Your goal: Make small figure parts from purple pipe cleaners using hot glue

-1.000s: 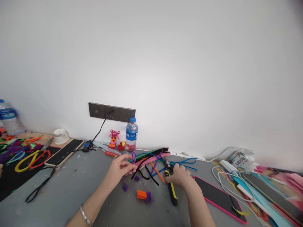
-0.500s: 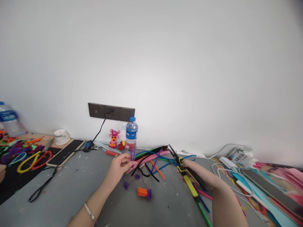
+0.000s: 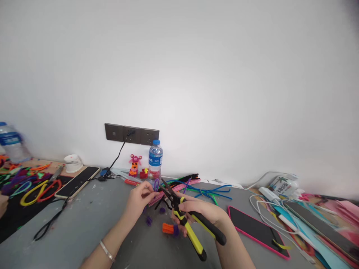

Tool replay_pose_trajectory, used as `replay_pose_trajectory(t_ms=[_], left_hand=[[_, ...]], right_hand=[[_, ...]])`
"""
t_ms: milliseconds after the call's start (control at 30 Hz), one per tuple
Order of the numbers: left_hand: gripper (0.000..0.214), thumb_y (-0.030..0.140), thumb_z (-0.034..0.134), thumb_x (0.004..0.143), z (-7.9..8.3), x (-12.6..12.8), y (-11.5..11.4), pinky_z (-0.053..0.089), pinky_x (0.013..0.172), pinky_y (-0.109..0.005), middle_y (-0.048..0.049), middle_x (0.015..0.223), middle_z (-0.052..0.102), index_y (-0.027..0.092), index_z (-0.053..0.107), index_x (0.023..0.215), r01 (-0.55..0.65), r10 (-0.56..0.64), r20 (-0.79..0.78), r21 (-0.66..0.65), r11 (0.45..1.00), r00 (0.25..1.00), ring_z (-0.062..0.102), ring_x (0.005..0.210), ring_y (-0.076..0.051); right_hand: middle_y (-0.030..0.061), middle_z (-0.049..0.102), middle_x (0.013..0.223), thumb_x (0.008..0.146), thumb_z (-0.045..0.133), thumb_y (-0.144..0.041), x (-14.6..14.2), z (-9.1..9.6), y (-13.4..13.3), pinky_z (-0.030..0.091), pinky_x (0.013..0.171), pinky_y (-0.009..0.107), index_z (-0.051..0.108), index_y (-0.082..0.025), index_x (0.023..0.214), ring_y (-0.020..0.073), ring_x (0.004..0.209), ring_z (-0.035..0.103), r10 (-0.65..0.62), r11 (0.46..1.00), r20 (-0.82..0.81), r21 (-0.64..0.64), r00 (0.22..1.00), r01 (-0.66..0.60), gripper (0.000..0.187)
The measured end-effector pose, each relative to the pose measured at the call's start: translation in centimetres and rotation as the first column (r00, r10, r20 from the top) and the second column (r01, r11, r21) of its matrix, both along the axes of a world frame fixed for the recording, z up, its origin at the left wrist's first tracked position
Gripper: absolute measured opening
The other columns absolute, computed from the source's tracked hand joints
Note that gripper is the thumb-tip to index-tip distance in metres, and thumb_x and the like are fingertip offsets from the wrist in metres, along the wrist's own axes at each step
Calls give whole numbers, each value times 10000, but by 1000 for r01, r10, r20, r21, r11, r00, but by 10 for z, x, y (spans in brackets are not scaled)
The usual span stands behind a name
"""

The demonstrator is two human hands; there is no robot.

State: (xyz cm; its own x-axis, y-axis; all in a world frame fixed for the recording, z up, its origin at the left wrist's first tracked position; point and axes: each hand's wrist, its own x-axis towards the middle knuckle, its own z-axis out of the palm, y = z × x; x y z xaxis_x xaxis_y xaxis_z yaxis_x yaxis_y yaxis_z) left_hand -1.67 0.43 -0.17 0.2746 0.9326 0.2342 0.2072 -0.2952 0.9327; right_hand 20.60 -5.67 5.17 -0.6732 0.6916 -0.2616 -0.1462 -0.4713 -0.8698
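Note:
Between the fingertips of my left hand (image 3: 141, 200) is a looped purple pipe cleaner (image 3: 156, 184), standing upright. My right hand (image 3: 200, 207) is wrapped round yellow-and-black pliers (image 3: 183, 220), their handles apart. The jaw tips point up and left, close beside the purple loop; whether they touch it I cannot tell. Below the hands lie an orange bundle (image 3: 168, 228) with purple wound round one end, and small purple coils (image 3: 148, 220). Behind the pliers spreads a pile of pipe cleaners (image 3: 193, 182) in pink, black, blue and green, partly covered by my right hand.
A water bottle (image 3: 155, 158) and a small pink-and-orange figure (image 3: 135, 164) stand by the wall. At left are a phone (image 3: 78, 182), scissors (image 3: 49, 190) and another person's hand (image 3: 3, 204). A pink-edged phone (image 3: 258, 231) and white cables (image 3: 269, 220) lie at right.
My right hand has brought the pliers left, from the right of the pile to beside the purple loop. The pink-edged phone is now uncovered. My left hand has barely moved.

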Motion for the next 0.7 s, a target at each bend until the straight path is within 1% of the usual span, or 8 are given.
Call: replay_pose_trajectory(t_ms=[67, 167, 300, 433, 533, 700], left_hand=[[234, 345, 621, 778, -1, 0, 0, 412, 565, -229, 29, 560, 687, 223, 437, 701, -5, 6, -46, 28, 1000, 999, 634, 567, -171], [225, 333, 604, 781, 0, 1, -2, 383, 529, -214, 51, 507, 634, 222, 433, 685, -18, 31, -139, 95, 995, 990, 562, 489, -142], [203, 313, 574, 791, 1, 2, -4, 387, 536, -191, 55, 552, 599, 219, 435, 677, 48, -15, -215, 152, 987, 976, 561, 518, -124], [181, 302, 548, 800, 0, 1, -6, 393, 544, -174, 63, 571, 538, 219, 439, 682, 67, -21, -245, 181, 981, 969, 548, 531, -110], [169, 284, 534, 807, 0, 2, -7, 391, 535, -167, 66, 560, 521, 221, 440, 682, 65, -12, -254, 203, 977, 967, 531, 517, -104], [160, 281, 526, 817, -1, 3, -6, 395, 535, -161, 63, 565, 532, 222, 449, 690, 44, 13, -251, 222, 974, 968, 536, 521, -105]], right_hand=[[6, 639, 730, 761, 681, -346, -2, -2, 1, 480, 601, 303, 339, -224, 1352, 175, 584, 623, 9, 1000, -8, -6, 1000, -9, 693], [9, 641, 741, 786, 661, -337, -2, -2, 1, 483, 609, 306, 330, -210, 1366, 173, 583, 631, -17, 1000, -1, 18, 1000, 17, 680], [-1, 646, 748, 767, 685, -327, -7, 3, 0, 483, 613, 298, 304, -223, 1398, 160, 590, 630, -36, 999, 68, 4, 997, 36, 745], [-28, 638, 705, 739, 696, -301, -13, 8, -1, 477, 610, 282, 288, -238, 1426, 145, 572, 618, -70, 997, 141, 17, 987, 69, 802], [-39, 633, 687, 731, 672, -270, -14, 6, 0, 469, 591, 269, 265, -250, 1441, 139, 560, 614, -98, 995, 183, 20, 978, 96, 819], [-38, 635, 711, 671, 642, -209, -22, -4, 5, 447, 537, 235, 375, -245, 1385, 125, 548, 597, -163, 986, 251, 59, 954, 153, 764]])
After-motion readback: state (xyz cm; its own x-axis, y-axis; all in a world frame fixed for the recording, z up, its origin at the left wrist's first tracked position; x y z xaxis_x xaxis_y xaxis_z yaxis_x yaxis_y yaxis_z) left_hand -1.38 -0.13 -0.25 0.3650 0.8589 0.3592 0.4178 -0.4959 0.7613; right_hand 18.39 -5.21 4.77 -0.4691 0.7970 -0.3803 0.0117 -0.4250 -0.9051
